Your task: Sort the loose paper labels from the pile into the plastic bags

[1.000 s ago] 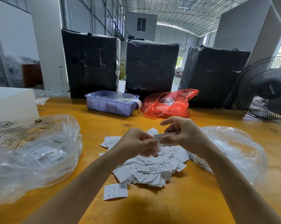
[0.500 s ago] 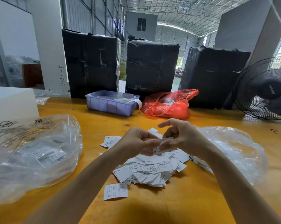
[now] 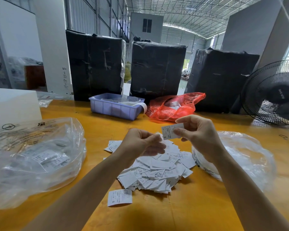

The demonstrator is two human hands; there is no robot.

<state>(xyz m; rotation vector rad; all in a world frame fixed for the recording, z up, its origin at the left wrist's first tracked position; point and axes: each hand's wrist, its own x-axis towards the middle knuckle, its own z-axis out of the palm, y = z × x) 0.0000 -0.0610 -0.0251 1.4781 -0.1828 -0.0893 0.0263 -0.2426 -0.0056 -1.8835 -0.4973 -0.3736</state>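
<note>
A pile of small white paper labels [image 3: 157, 172] lies on the yellow table [image 3: 190, 212] in front of me. My right hand [image 3: 200, 135] pinches one label marked S [image 3: 169, 131] above the pile's far side. My left hand [image 3: 142, 144] hovers over the pile beside it, fingers loosely curled and blurred, with nothing seen in it. A clear plastic bag [image 3: 37, 155] holding labels lies at the left. A second clear bag [image 3: 242, 157] lies at the right, partly behind my right forearm. One loose label [image 3: 119, 197] lies apart near the front.
A purple plastic tray [image 3: 113, 110] and a red plastic bag [image 3: 170, 108] sit at the table's far side, with black wrapped bales [image 3: 95, 64] behind them. A black fan [image 3: 273, 94] stands at the right, a white box [image 3: 12, 104] at the left.
Both hands held a label together over the pile. Now they have parted: my right hand has lifted the label up and to the right, and my left hand has let go.
</note>
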